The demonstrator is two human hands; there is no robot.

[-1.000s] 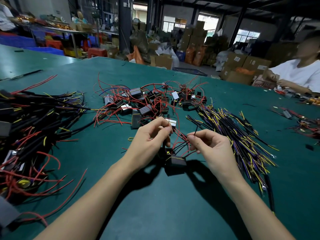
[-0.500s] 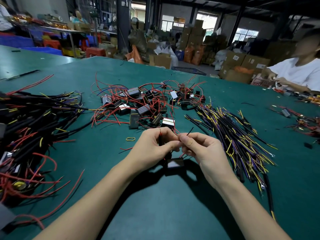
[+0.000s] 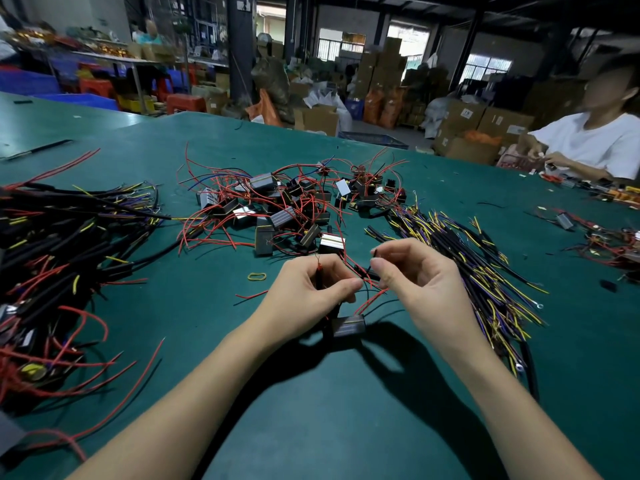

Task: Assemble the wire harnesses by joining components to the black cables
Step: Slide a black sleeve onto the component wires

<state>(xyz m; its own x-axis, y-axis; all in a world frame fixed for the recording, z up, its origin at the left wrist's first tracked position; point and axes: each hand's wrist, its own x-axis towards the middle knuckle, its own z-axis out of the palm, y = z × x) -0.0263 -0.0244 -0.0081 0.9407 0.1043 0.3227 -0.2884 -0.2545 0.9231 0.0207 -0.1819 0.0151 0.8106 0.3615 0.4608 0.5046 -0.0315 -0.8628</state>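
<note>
Red thin wire (image 3: 318, 268) — left hand (image 3: 304, 292) pinches | right hand (image 3: 415, 282) — black cable (image 3: 373, 252)

Dim hall, hard overhead shadows, fisheye edges

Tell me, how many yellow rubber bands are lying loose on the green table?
1. The yellow rubber band lies flat on the green table, just left of the left hand, below the pile of red-wired components. Others may be hidden under the wire piles.

Dim warehouse, stacked cardboard boxes (image 3: 460, 119), bright windows (image 3: 341, 43)
</note>
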